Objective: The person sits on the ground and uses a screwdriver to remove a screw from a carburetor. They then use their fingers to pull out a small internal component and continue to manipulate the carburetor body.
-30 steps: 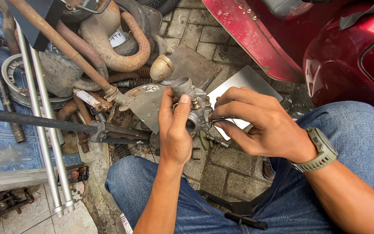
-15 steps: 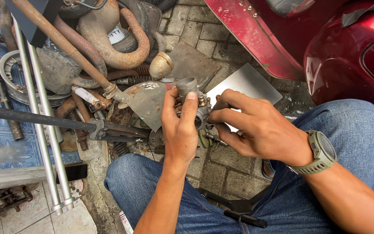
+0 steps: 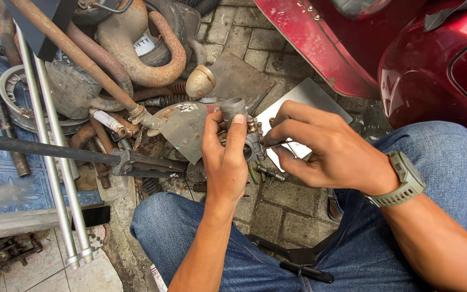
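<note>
My left hand (image 3: 225, 162) grips a small grey metal carburettor (image 3: 245, 131) from the left, fingers wrapped over its round throat, which points up. My right hand (image 3: 325, 148) comes in from the right, fingertips pinched on a small part at the carburettor's side. A green-strapped watch (image 3: 401, 181) sits on my right wrist. Both hands hover above a paved floor between my knees in blue jeans (image 3: 255, 254).
A pile of rusty exhaust pipes (image 3: 152, 59), springs and scrap metal lies at the upper left. Two silver tubes (image 3: 55, 162) and a dark bar (image 3: 44, 150) cross the left side. A red vehicle body (image 3: 401, 48) fills the upper right. A black tool (image 3: 298, 265) lies by my leg.
The carburettor has been turned slightly in my left hand, its throat now pointing up. My right hand's fingers have shifted closer onto its side.
</note>
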